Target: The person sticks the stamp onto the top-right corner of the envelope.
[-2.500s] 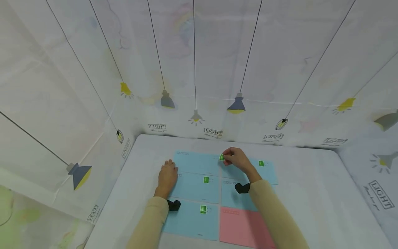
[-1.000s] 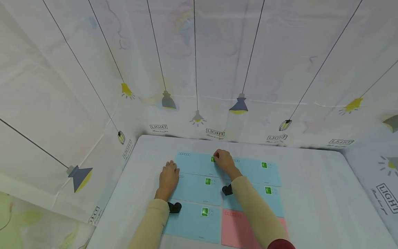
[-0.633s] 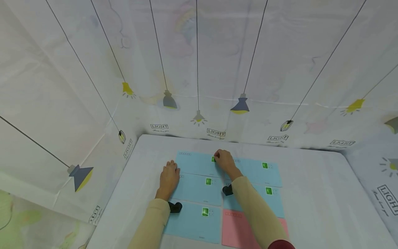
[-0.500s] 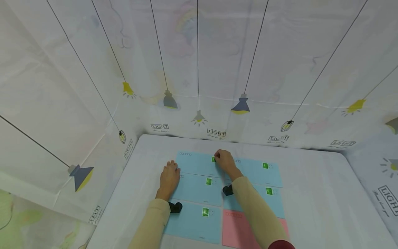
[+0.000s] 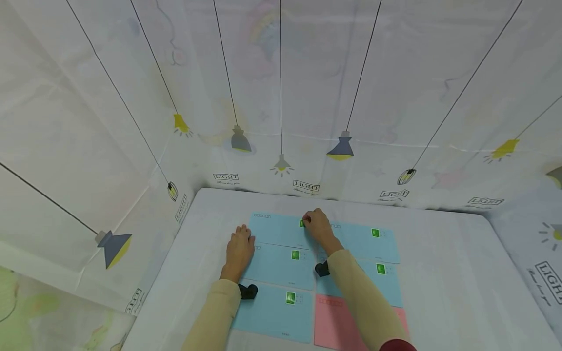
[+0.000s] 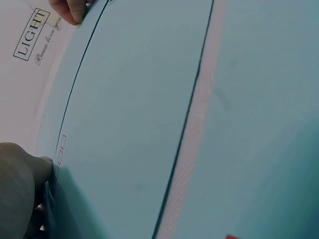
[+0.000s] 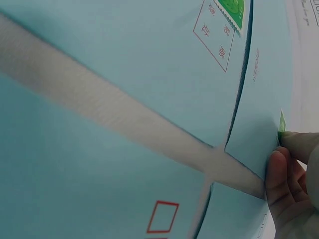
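Blue envelopes lie in two columns on the white table, as the head view shows. At the upper right corner of the back left envelope (image 5: 276, 229), my right hand (image 5: 319, 227) pinches a small green stamp (image 5: 302, 224). The right wrist view shows the thumb against that stamp (image 7: 282, 124), which stands slightly tilted there, its lower part hidden by the fingers. My left hand (image 5: 239, 249) rests at the left edge of the left column, beside the middle left envelope (image 5: 274, 268). In the left wrist view its thumb lies at the paper's edge.
Green stamps sit on the other blue envelopes, such as the front left one (image 5: 268, 317). A pink envelope (image 5: 331, 326) lies at the front right, partly under my right sleeve (image 5: 369, 302). Behind the table (image 5: 443, 253) hangs a lamp-printed cloth (image 5: 307, 97).
Over the first second and a half, the right hand has moved left with the stamp, down to the back left envelope's corner. Since then both hands have hardly moved.
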